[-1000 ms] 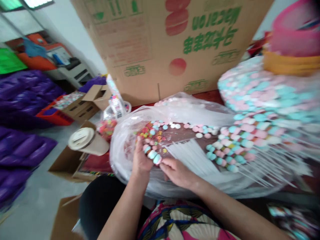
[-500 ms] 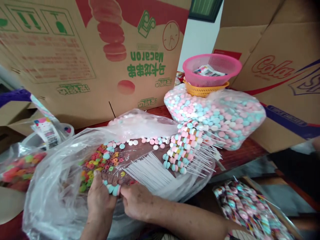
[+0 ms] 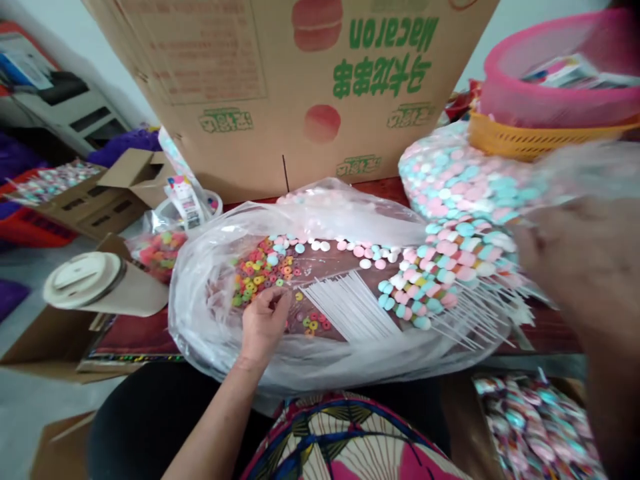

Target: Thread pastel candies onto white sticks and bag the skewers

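Note:
My left hand (image 3: 266,323) is over small ring-shaped candies (image 3: 250,279) in several colours, its fingers curled together. Whatever lies between the fingertips is hidden. On the far right, my right hand (image 3: 590,260) is smeared by motion, beside a stack of candy skewers (image 3: 450,263). These carry pink, blue and white round candies, with white sticks pointing toward the lower right. Loose white sticks (image 3: 353,307) lie in a bundle between the hands. Pastel round candies (image 3: 365,252) are scattered behind them. A clear plastic bag (image 3: 200,333) surrounds this work area.
A large cardboard box (image 3: 280,133) stands behind. At right, a full bag of pastel candies (image 3: 450,167) has a yellow basket (image 3: 525,138) and a pink basket (image 3: 530,100) on top. A lidded cup (image 3: 135,290) is at left. Wrapped candy skewers (image 3: 540,427) fill a box at lower right.
My hands were together at a short row of blue and pink candies; now they are far apart. My right hand has swung right, to the skewer stack. The view has turned left and down.

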